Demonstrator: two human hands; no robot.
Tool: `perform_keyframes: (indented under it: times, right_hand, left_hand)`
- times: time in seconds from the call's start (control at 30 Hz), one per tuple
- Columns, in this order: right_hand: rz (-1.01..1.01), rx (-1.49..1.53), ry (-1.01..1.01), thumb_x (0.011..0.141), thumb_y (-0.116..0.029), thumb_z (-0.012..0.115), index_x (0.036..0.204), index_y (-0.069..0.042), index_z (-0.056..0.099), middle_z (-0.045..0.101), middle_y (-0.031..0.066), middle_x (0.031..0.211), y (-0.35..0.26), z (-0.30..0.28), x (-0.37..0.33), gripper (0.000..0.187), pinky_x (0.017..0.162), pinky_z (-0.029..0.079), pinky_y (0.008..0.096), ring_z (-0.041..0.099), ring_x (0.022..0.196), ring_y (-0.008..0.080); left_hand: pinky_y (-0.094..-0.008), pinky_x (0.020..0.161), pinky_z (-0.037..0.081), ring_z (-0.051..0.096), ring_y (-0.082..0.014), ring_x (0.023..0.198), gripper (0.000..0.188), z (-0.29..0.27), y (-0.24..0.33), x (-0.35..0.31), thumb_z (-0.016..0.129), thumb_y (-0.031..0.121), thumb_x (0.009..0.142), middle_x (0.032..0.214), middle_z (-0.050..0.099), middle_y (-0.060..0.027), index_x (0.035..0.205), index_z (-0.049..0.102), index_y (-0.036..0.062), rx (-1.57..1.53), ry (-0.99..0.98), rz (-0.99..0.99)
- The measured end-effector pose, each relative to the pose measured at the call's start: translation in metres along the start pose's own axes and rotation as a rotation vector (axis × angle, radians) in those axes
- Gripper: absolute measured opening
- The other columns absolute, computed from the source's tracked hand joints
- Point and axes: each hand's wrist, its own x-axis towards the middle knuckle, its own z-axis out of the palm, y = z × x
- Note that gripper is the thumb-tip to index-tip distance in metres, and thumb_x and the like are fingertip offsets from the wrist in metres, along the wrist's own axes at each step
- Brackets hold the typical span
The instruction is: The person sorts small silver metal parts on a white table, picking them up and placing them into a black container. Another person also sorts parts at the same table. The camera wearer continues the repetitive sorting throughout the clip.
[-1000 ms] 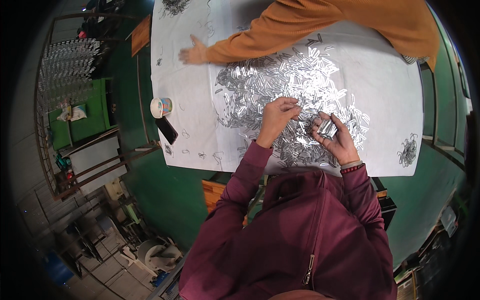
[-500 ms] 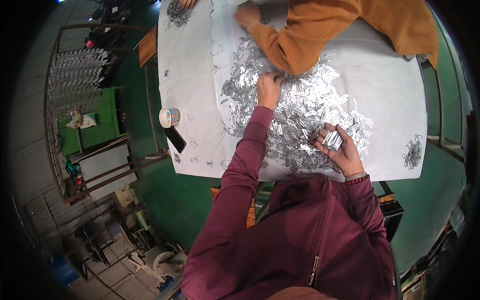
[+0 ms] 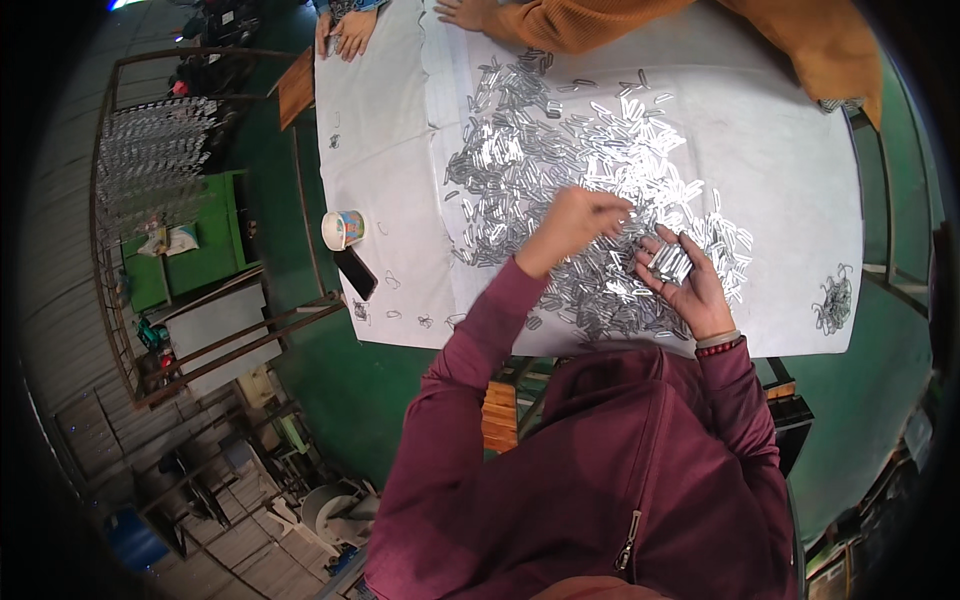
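Small, elongated silver metal pieces lie in a broad, loose heap on the white-covered table. My right hand is turned palm up at the heap's near right side, its fingers curled around a row of metal pieces. Over the middle of the heap, just left of it, is my left hand, palm down. Its fingers point toward the right hand and look pinched together, slightly blurred. Whatever is between those fingertips is hidden.
Across the table are another person's orange sleeve and hand, and further hands at the far left corner. A tub and a black phone sit by the left edge. Dark wire scraps lie at the near right corner.
My left hand has come back from the far part of the heap toward my right hand, which still holds its pieces. The orange-sleeved arm has drawn away from the heap, toward the far edge.
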Motion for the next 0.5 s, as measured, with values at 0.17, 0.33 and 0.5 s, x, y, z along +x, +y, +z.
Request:
perform_keyframes:
  times: [0.17, 0.33, 0.5]
  right_hand:
    - [0.068, 0.032, -0.113, 0.097, -0.023, 0.045, 0.109, 0.001, 0.051, 0.059, 0.0191, 0.103, 0.005, -0.008, 0.007, 0.027, 0.087, 0.051, 0.0436, 0.059, 0.096, 0.0315]
    - [0.067, 0.05, -0.094, 0.096, -0.022, 0.046, 0.102, -0.001, 0.053, 0.059, 0.0186, 0.1, 0.007, -0.007, -0.015, 0.023, 0.083, 0.052, 0.0419, 0.059, 0.091, 0.0316]
    - [0.028, 0.073, -0.043, 0.097, -0.022, 0.046, 0.1, -0.001, 0.053, 0.059, 0.0167, 0.095, 0.003, -0.019, -0.025, 0.023, 0.082, 0.052, 0.0407, 0.058, 0.091, 0.0306]
  left_hand:
    - [-0.0325, 0.066, 0.051, 0.063, -0.0233, 0.069, 0.017, -0.024, -0.049, 0.019, 0.067, 0.009, 0.078, 0.079, 0.067, -0.0117, 0.094, 0.071, 0.004, 0.578, 0.411, 0.25]
    - [-0.0375, 0.074, 0.049, 0.058, -0.0269, 0.086, 0.015, -0.042, -0.082, 0.045, 0.07, 0.014, 0.075, 0.087, 0.063, -0.0075, 0.088, 0.072, 0.0062, 0.8, 0.448, 0.304]
    - [-0.0392, 0.072, 0.049, 0.056, -0.0259, 0.088, 0.014, -0.043, -0.092, 0.053, 0.068, 0.016, 0.078, 0.091, 0.059, -0.0061, 0.089, 0.068, 0.0074, 0.912, 0.521, 0.381]
